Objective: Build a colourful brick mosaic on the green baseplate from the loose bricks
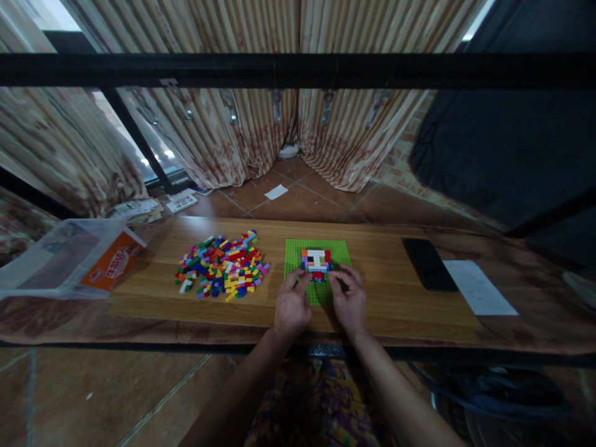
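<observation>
From afar I see a small multicolored brick build (317, 261) sitting on a green baseplate (292, 250), mid tabletop (379, 257), prob. so both hands reach it evenly. Left hand (292, 305), fingers bent & nearly together, is at its near left corner; right hand (350, 304), fingers curled w/ a small gap, at near right, seemingly steadying it. Can't tell if either grips a pc. Loose bricks (233, 264) lie spread out on the left, apparently so each pc. is reachable.
</observation>
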`<state>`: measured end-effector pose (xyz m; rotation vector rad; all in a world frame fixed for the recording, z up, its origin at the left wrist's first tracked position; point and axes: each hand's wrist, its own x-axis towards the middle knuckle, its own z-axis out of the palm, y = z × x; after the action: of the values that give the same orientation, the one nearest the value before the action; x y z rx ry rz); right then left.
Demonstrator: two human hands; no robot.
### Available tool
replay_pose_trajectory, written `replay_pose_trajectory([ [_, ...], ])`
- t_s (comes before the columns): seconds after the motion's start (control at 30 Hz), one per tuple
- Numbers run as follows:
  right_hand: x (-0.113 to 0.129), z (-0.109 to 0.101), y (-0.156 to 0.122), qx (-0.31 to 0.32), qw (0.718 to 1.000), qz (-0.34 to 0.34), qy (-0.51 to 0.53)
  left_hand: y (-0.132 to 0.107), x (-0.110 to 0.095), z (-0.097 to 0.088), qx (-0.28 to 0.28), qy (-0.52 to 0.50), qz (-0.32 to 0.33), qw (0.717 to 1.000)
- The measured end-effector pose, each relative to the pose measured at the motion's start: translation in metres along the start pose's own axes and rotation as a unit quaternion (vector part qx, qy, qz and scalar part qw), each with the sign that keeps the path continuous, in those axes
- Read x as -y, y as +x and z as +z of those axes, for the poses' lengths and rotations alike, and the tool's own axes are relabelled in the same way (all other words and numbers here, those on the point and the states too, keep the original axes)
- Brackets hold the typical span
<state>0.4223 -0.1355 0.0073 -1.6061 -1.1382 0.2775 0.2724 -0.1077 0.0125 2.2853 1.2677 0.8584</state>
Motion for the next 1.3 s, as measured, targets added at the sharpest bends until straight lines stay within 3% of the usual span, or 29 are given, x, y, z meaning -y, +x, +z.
replay_pose_trajectory([
  [0.2,-0.0003,0.0001,-0.0027,0.044,0.998,-0.03,-0.017,0.0004,-0.0025,-0.0003,0.001,0.015,-0.004,1.0],
  [1.13,-0.0028,0.0022,-0.0038,0.027,0.997,-0.05,-0.044,-0.0003,-0.0034,0.0012,0.003,0.026,0.006,1.0],
  [1.3,-0.0018,0.0027,-0.0044,0.016,0.998,-0.05,-0.047,-0.0017,0.0003,0.0037,-0.021,0.009,0.0,1.0],
])
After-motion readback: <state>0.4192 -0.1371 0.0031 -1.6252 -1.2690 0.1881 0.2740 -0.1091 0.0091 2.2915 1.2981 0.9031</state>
